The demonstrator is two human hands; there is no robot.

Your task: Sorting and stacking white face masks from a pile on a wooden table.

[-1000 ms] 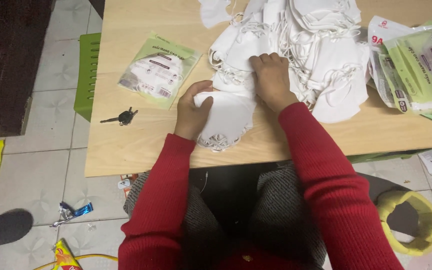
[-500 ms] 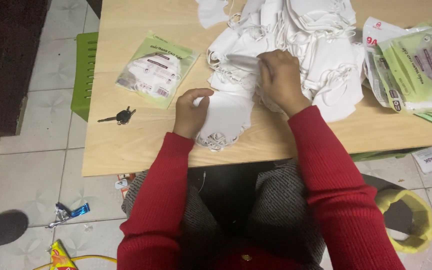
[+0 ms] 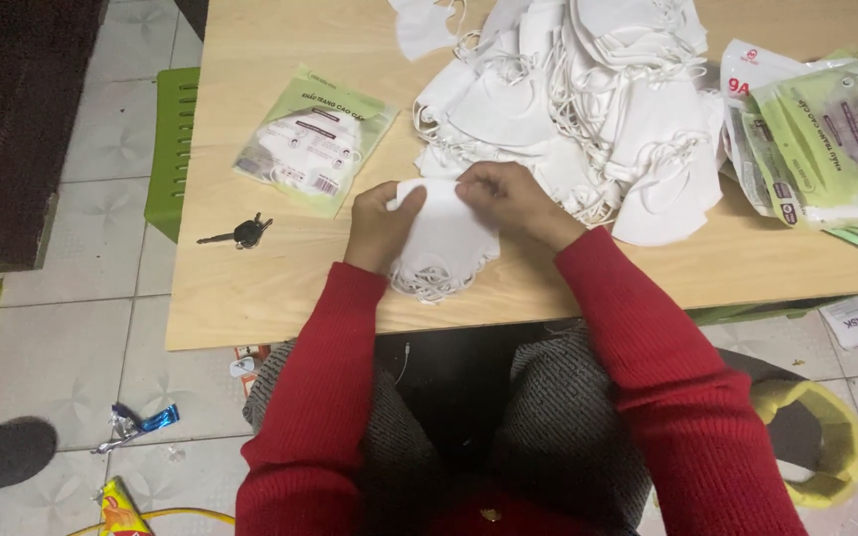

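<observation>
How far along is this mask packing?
Done: one sealed green packet lies left on the table. In hand: left hand and right hand hold a small stack of white masks. Left: a big loose mask pile, with packets stacked at right.

small stack of white face masks (image 3: 444,243), folded flat, ear loops bunched at near edge, on wooden table

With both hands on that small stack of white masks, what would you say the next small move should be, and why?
Probably square the small mask stack: the left hand and right hand both grip it, its ear loops spill out at the near edge, and the big mask pile lies just behind.
</observation>
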